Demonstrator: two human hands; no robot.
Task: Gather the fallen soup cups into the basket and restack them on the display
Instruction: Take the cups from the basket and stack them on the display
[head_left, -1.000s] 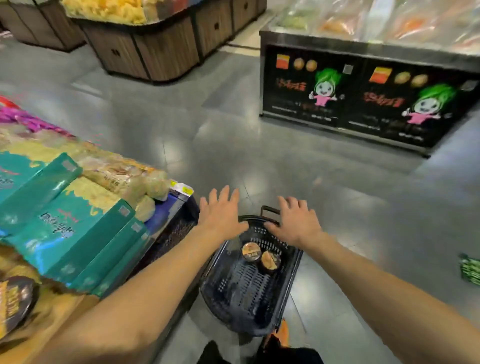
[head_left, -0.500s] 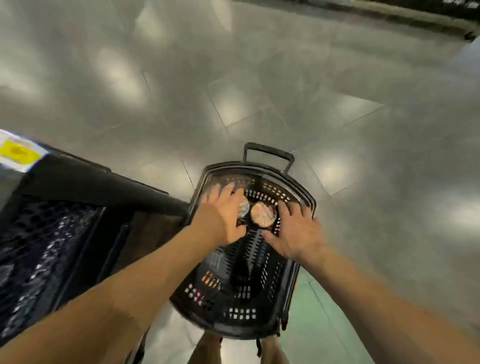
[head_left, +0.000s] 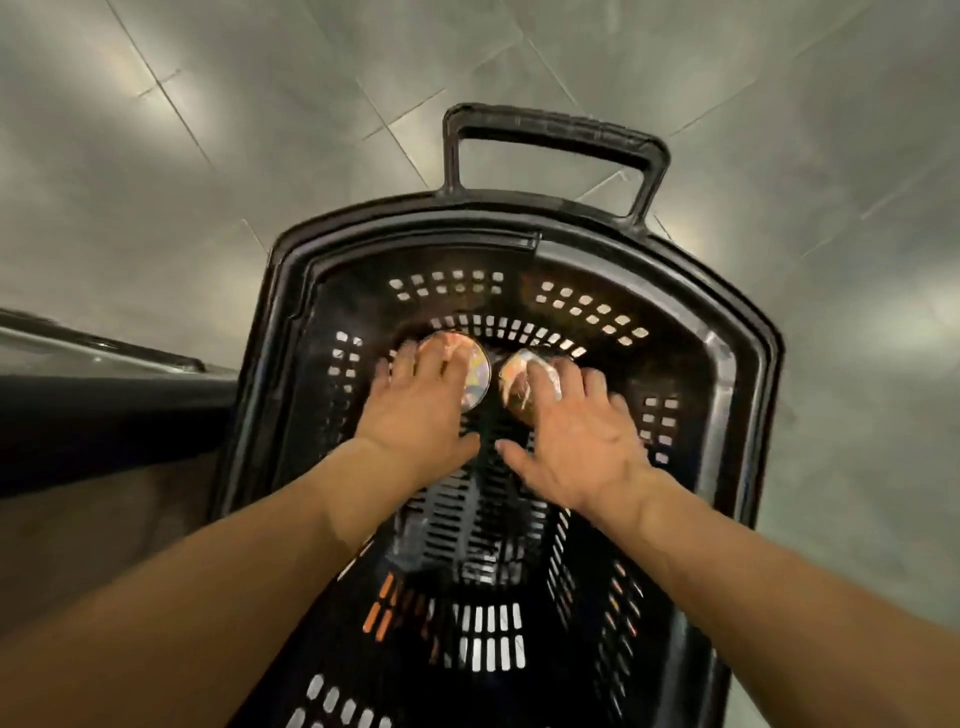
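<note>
A black plastic basket (head_left: 730, 364) stands on the floor right below me. Two soup cups stand side by side at its far end, lids up. My left hand (head_left: 415, 415) lies over the left soup cup (head_left: 475, 376), fingers spread across its lid and thumb held apart. My right hand (head_left: 576, 441) covers most of the right soup cup (head_left: 514, 387) the same way, fingers on top and thumb off to the side. Neither thumb touches a cup. The sides of both cups are hidden.
The basket's pull handle (head_left: 550, 130) sticks out at its far end. The dark base of the display stand (head_left: 104, 410) runs along the left, touching the basket's left side. Grey floor tiles (head_left: 779, 130) surround the rest.
My head has tilted down and closer to the basket. Both hands have gone from above the basket's rim down inside it and onto the two cups' lids.
</note>
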